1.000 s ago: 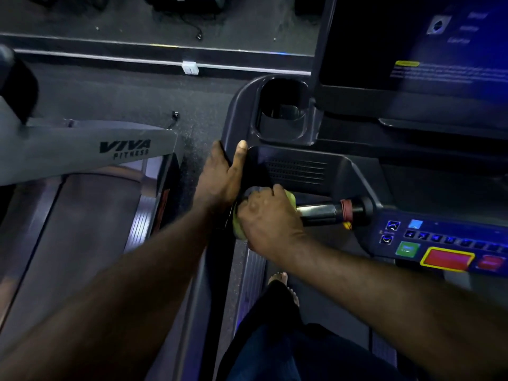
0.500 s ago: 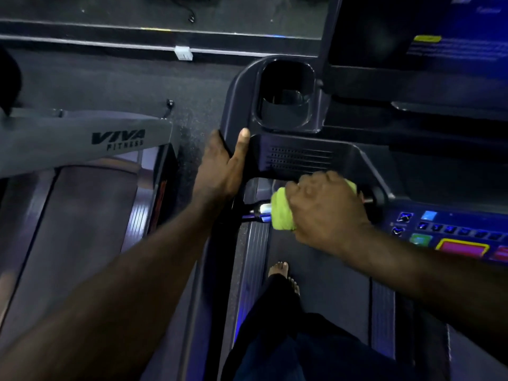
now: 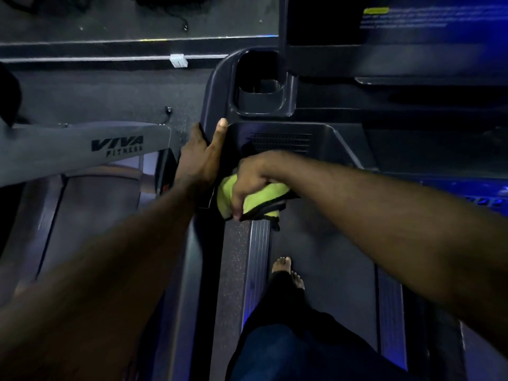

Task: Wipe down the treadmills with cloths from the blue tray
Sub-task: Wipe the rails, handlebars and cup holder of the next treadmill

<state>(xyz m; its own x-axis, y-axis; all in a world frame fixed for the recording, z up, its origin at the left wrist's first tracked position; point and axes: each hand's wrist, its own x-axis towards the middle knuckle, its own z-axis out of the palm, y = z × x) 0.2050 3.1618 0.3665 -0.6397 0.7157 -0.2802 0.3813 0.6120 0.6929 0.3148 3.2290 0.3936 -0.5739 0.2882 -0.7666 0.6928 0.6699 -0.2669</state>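
I stand on a dark treadmill whose console (image 3: 277, 138) fills the upper middle of the view. My left hand (image 3: 202, 158) grips the console's left edge, thumb up along the rim. My right hand (image 3: 251, 178) is closed around a yellow-green cloth (image 3: 254, 203) with a dark border, pressed where the handlebar meets the console's left end. The bar itself is hidden under the hand and cloth. The blue tray is not in view.
A cup holder (image 3: 259, 89) sits above the hands, with the lit screen (image 3: 412, 20) at top right. A second treadmill marked VIVA FITNESS (image 3: 118, 148) stands to the left. My bare foot (image 3: 286, 270) rests on the belt beside the ribbed side rail (image 3: 258, 259).
My right hand slid the cloth left along the handlebar, from near the buttons to the console's left end. The left hand kept its grip. The view shifted slightly.
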